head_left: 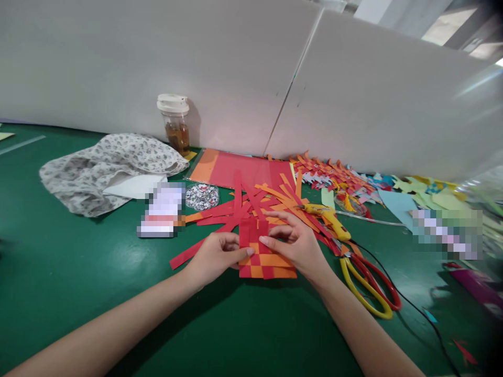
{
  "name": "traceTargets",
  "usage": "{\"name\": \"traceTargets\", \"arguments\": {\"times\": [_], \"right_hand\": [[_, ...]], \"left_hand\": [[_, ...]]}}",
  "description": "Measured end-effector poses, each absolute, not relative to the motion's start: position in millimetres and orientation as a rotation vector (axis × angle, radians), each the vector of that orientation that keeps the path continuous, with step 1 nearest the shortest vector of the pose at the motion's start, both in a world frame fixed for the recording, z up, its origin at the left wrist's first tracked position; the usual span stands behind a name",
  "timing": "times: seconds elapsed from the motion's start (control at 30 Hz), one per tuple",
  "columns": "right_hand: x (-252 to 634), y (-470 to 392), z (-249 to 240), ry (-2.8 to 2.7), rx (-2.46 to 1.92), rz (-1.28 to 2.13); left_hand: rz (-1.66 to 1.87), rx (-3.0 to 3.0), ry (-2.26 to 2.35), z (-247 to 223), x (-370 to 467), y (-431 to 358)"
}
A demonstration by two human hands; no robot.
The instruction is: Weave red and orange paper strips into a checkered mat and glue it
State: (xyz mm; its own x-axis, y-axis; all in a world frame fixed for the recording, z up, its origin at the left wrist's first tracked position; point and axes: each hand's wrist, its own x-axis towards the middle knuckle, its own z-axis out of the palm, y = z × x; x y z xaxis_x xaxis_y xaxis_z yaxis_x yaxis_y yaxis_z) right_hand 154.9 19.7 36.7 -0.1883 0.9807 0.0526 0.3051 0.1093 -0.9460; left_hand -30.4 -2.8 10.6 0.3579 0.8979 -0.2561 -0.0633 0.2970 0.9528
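Both hands hold a small woven piece of red and orange paper strips (261, 266) just above the green table. My left hand (220, 256) pinches its left side, thumb on the front. On the right side, my right hand (293, 238) has its thumb pressed on a red strip, and its index finger reaches over the upper ends. The weave forms a checker pattern on the lower part, while red strip ends stand up at the top. Loose red and orange paper strips (220, 212) lie in a pile right behind the hands.
A yellow glue gun (328, 219) and scissors with red and yellow handles (365, 285) lie at the right, beside a black cable. Behind stand a lidded cup (175, 125), a patterned cloth (94, 167), a bag of googly eyes (201, 196) and woven paper fish (334, 175).
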Motion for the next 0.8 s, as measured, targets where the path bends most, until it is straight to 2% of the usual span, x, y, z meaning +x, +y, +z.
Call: {"name": "traceTargets", "arguments": {"times": [0.4, 0.63, 0.8], "right_hand": [[149, 15, 38, -1.617, -1.300, 0.987], [154, 18, 39, -1.626, -1.289, 1.062], [162, 23, 37, -1.430, -1.283, 1.092]], "left_hand": [[0.794, 1.104, 0.982, 13, -31, -4], [0.835, 1.042, 0.988, 12, -29, -4], [0.940, 0.906, 1.018, 10, -31, 0]]}}
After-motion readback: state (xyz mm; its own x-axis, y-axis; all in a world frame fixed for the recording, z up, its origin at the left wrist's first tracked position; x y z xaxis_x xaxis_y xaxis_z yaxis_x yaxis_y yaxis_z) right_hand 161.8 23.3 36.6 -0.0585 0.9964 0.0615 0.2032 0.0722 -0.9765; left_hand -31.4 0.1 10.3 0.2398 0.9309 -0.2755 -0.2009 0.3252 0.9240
